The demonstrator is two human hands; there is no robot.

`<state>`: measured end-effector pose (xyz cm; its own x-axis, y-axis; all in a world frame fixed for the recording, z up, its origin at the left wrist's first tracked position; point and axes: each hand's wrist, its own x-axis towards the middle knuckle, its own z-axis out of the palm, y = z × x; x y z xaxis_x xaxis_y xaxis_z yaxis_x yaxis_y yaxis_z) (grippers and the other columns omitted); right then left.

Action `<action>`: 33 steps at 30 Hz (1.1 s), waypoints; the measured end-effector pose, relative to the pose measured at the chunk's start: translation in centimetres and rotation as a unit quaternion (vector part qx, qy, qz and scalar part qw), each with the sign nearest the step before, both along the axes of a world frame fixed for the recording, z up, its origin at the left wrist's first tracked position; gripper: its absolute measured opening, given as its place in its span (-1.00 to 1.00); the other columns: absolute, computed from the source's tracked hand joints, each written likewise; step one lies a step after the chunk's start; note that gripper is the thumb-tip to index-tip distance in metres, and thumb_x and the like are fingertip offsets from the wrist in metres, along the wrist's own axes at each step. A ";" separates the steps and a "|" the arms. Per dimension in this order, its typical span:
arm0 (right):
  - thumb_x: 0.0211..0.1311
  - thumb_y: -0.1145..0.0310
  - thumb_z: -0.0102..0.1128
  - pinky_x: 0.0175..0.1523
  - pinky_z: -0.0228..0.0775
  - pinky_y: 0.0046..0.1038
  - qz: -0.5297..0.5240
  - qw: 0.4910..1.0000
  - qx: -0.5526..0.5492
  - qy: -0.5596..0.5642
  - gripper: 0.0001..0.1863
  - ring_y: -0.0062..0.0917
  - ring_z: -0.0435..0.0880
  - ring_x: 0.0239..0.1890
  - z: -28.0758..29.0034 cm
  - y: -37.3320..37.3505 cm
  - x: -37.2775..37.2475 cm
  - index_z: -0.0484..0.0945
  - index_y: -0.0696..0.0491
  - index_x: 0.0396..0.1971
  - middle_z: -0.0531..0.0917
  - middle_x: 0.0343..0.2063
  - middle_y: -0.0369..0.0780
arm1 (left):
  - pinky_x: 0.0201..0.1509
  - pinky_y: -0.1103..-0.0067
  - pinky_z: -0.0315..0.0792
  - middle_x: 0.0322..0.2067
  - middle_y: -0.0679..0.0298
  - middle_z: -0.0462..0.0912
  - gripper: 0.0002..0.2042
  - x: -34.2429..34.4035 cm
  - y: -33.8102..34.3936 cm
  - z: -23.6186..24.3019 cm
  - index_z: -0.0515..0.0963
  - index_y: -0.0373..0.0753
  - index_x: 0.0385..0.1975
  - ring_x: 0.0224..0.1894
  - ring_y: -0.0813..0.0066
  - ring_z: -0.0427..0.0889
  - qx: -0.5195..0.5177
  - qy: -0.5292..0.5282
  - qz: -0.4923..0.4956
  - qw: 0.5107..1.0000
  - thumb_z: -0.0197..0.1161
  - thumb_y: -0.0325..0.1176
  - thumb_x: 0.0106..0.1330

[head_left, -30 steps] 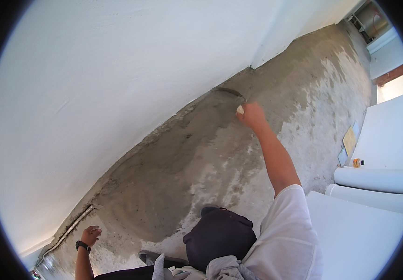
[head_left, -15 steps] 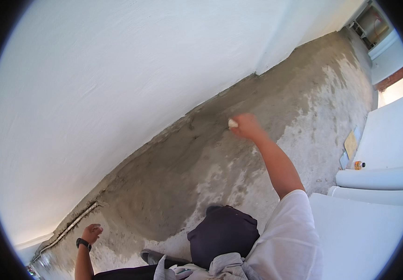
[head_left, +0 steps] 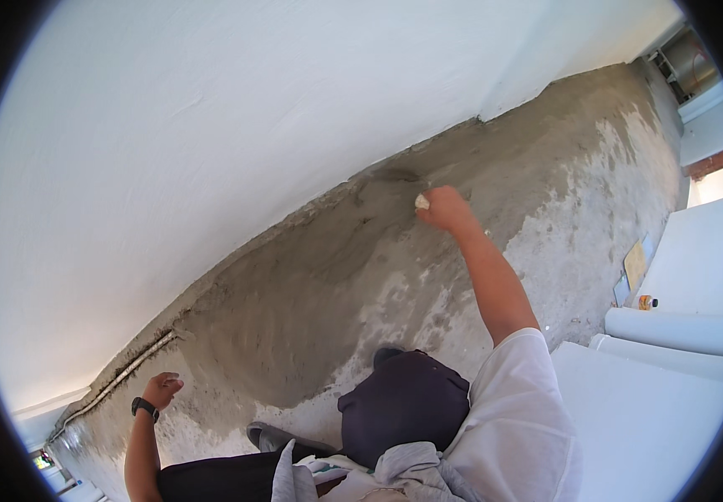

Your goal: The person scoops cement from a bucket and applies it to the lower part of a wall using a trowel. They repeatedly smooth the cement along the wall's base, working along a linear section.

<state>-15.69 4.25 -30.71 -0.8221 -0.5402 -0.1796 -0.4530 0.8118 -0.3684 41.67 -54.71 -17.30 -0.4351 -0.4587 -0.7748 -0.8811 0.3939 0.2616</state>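
My right hand (head_left: 447, 209) reaches out over the damp grey cement floor (head_left: 311, 284), wrapped round a pale, rounded handle end (head_left: 421, 202). It looks like a trowel's handle; the blade cannot be made out clearly against the cement. Beyond this hand, a dark curved mark lies on the cement near the foot of the white wall (head_left: 211, 125). Low on the left, my left hand (head_left: 161, 390) hangs in the air with its fingers loosely bent and apart. Nothing shows in it, and a black watch is on that wrist.
A thin pale pipe (head_left: 123, 375) runs along the wall base at left. My dark-clad knee (head_left: 405, 406) and grey shoe (head_left: 273, 437) are below. On the right stand white panels (head_left: 646, 418), a small orange bottle (head_left: 647, 302) and a yellowish board (head_left: 635, 266).
My right hand has moved slightly up in the picture, toward the wall, still gripping the handle. The left hand has risen a little, and the whole view has shifted slightly.
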 end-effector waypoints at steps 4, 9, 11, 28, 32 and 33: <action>0.00 0.17 0.38 -0.05 0.55 -0.12 0.021 1.000 0.001 -0.023 -0.67 -0.09 0.70 -0.17 1.2 -3.5 2.3 0.69 0.14 -0.36 0.71 -0.35 0.00 | -0.22 0.46 0.62 -0.13 0.09 0.73 -0.52 0.1 -0.1 -0.2 0.57 -0.32 0.10 -0.21 0.37 0.72 0.001 0.002 -0.003 1.000 0.38 -0.12 0.29; -0.02 0.19 0.35 -0.08 0.56 -0.12 0.169 0.985 0.029 0.011 -0.68 -0.09 0.70 -0.19 1.7 -6.0 5.6 0.68 0.11 -0.32 0.71 -0.32 -0.01 | -0.26 0.44 0.63 -0.14 0.09 0.73 -0.52 0.5 -0.7 -0.6 0.57 -0.32 0.09 -0.20 0.37 0.72 -0.004 0.009 0.002 1.000 0.39 -0.13 0.27; 0.01 0.15 0.36 -0.06 0.54 -0.12 0.133 0.990 -0.035 0.017 -0.65 -0.06 0.69 -0.16 1.8 -4.5 6.4 0.67 0.09 -0.28 0.71 -0.26 0.00 | -0.28 0.44 0.63 -0.15 0.09 0.73 -0.52 0.8 -0.9 -0.8 0.58 -0.31 0.09 -0.19 0.37 0.72 -0.003 0.015 0.008 1.000 0.40 -0.14 0.27; 0.14 0.19 0.29 -0.03 0.55 -0.06 -0.339 0.934 -0.044 0.105 -0.56 0.06 0.68 -0.10 -3.9 15.8 -10.7 0.60 0.28 -0.16 0.68 -0.23 0.18 | -0.29 0.44 0.63 -0.18 0.09 0.75 -0.55 0.0 0.3 -0.2 0.57 -0.33 0.08 -0.21 0.36 0.75 -0.036 -0.047 0.017 0.998 0.39 -0.20 0.28; 0.15 0.19 0.27 -0.03 0.56 -0.07 -0.360 0.928 -0.025 0.096 -0.56 0.05 0.68 -0.10 -4.7 15.2 -11.4 0.60 0.30 -0.16 0.68 -0.21 0.19 | -0.19 0.39 0.66 -0.10 0.03 0.72 -0.54 -0.5 0.8 -0.3 0.55 -0.34 0.12 -0.13 0.27 0.74 -0.015 -0.035 0.016 0.999 0.35 -0.20 0.30; 0.15 0.19 0.27 -0.03 0.56 -0.07 -0.379 0.921 -0.021 0.088 -0.56 0.04 0.69 -0.11 -4.8 15.1 -11.4 0.59 0.30 -0.16 0.68 -0.21 0.19 | -0.21 0.41 0.65 -0.13 0.03 0.72 -0.54 -0.6 0.9 -0.4 0.55 -0.34 0.11 -0.15 0.29 0.74 -0.005 -0.032 0.016 0.999 0.37 -0.20 0.29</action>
<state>-27.13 19.31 -35.52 -0.9802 0.1981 0.0012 0.1826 0.9059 -0.3821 41.08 -53.84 -17.70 -0.3699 -0.4793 -0.7959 -0.9079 0.3682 0.2003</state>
